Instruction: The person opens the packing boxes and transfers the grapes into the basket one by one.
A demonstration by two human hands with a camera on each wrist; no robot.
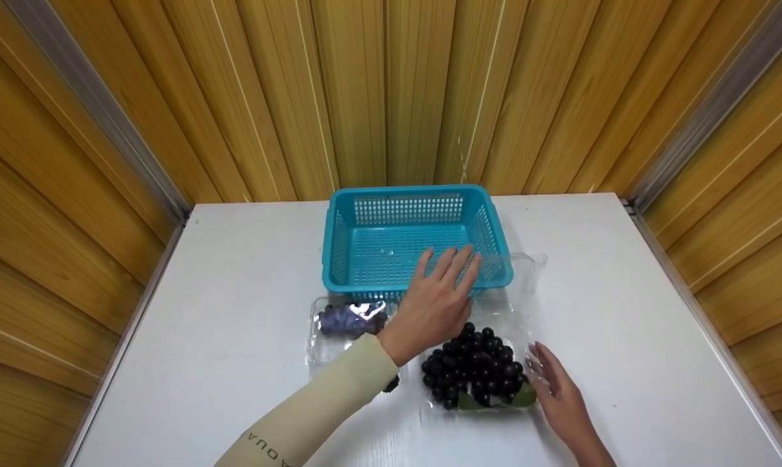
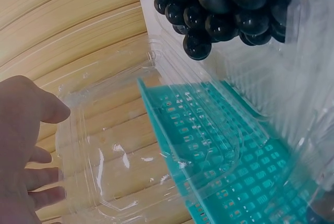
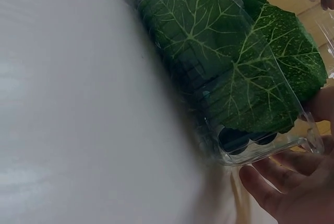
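Note:
Black grapes (image 1: 472, 366) with green leaves (image 3: 245, 93) fill a clear plastic clamshell box (image 3: 261, 153). Its lid (image 2: 120, 166) stands raised, leaning over the near side of the blue basket. At the lid, my left hand (image 1: 433, 308) is spread with straight fingers, its thumb beside the lid's edge in the left wrist view. My right hand (image 1: 562, 402) holds the right side of the box, with fingers along the outer wall and thumb by the rim.
A blue perforated basket (image 1: 416, 189) stands behind the boxes. Left of the grapes, a second clear box (image 1: 352, 319) with dark purple contents is partly hidden by my left arm. Wood-look panels (image 1: 416, 91) close off the back and sides of the white table (image 1: 235, 311).

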